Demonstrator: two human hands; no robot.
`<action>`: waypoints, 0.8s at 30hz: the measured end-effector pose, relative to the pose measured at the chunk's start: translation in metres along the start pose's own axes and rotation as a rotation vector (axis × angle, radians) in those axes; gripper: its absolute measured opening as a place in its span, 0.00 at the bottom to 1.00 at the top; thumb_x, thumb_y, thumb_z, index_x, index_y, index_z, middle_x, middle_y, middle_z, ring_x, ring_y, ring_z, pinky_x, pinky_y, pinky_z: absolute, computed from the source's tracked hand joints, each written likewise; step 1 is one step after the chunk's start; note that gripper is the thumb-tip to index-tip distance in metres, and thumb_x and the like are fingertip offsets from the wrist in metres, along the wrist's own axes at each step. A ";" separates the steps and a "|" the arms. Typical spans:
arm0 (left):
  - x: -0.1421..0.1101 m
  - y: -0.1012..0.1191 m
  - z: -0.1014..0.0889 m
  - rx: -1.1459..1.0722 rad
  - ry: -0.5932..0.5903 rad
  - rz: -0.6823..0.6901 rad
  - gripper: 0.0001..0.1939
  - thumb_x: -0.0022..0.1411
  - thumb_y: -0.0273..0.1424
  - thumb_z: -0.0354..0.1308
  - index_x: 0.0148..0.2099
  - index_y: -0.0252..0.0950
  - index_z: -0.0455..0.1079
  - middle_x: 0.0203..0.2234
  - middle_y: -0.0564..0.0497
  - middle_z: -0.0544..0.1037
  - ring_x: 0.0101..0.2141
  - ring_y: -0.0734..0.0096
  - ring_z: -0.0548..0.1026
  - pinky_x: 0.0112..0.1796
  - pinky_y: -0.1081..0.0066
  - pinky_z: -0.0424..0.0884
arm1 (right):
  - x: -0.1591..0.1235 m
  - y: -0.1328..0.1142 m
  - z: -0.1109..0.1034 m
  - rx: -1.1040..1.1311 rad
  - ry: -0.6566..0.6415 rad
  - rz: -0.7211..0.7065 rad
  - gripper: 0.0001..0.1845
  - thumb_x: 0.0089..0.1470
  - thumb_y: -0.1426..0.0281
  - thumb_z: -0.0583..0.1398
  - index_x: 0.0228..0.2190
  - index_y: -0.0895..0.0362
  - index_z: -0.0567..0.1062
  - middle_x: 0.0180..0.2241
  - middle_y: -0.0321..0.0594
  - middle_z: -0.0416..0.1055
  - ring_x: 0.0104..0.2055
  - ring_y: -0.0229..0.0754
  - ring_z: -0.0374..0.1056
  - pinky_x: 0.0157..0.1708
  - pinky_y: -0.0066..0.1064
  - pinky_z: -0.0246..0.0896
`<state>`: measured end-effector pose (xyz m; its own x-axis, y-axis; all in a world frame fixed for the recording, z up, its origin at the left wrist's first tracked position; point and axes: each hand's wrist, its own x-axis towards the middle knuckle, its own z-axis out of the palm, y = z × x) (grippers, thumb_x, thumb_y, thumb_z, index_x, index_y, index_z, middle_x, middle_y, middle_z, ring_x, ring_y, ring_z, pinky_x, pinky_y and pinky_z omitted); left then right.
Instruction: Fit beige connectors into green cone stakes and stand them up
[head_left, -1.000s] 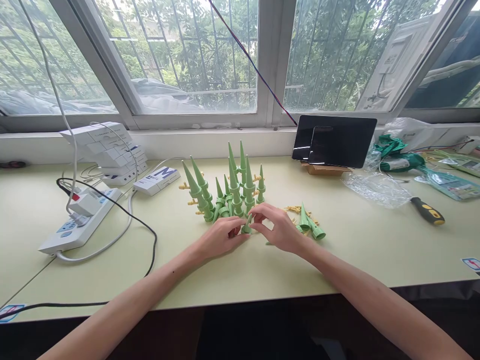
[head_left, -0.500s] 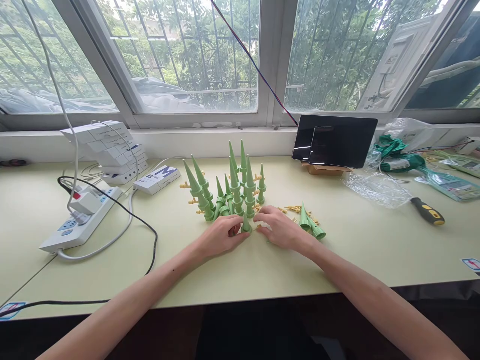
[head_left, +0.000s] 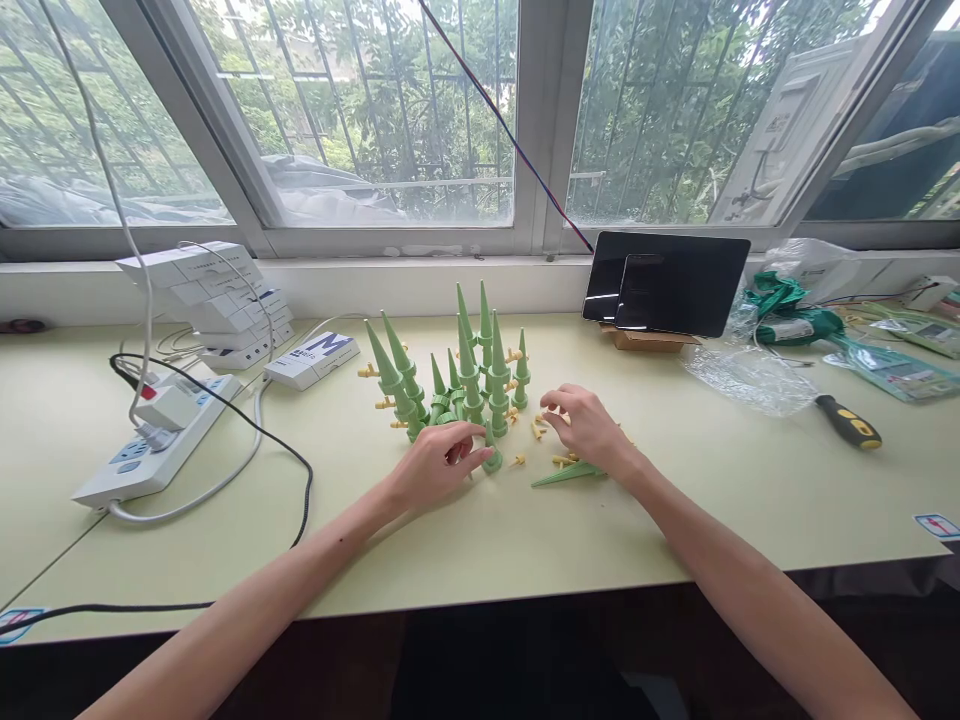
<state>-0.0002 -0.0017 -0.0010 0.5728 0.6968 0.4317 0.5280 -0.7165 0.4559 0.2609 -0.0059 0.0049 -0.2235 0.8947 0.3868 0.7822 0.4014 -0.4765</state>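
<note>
Okay, green spike point(head_left: 493, 463) stands upright just right of left hand point(head_left: 437, 461), right hand point(head_left: 589, 424) farther; can't tell either grip.

A power strip point(head_left: 180, 447) lies at nine o'clock, stacked boxes point(head_left: 225, 298) at ten, windows point(head_left: 375, 120) at twelve, a tablet point(head_left: 697, 285) at two, a screwdriver point(head_left: 849, 424) at three.

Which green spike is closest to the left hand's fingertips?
The short upright spike at the left hand; it stands nearer the person than the taller stacked spikes behind it.
</note>
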 end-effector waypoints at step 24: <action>0.003 0.007 -0.001 -0.057 -0.062 -0.029 0.10 0.64 0.31 0.54 0.29 0.35 0.62 0.21 0.57 0.62 0.21 0.78 0.59 0.23 0.75 0.58 | -0.003 -0.017 0.005 -0.172 -0.242 0.049 0.06 0.60 0.75 0.56 0.34 0.57 0.73 0.35 0.41 0.66 0.34 0.40 0.65 0.32 0.29 0.56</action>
<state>0.0045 -0.0046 0.0046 0.5965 0.7128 0.3690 0.5099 -0.6916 0.5116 0.2455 -0.0146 0.0072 -0.2991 0.9412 0.1573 0.8780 0.3360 -0.3408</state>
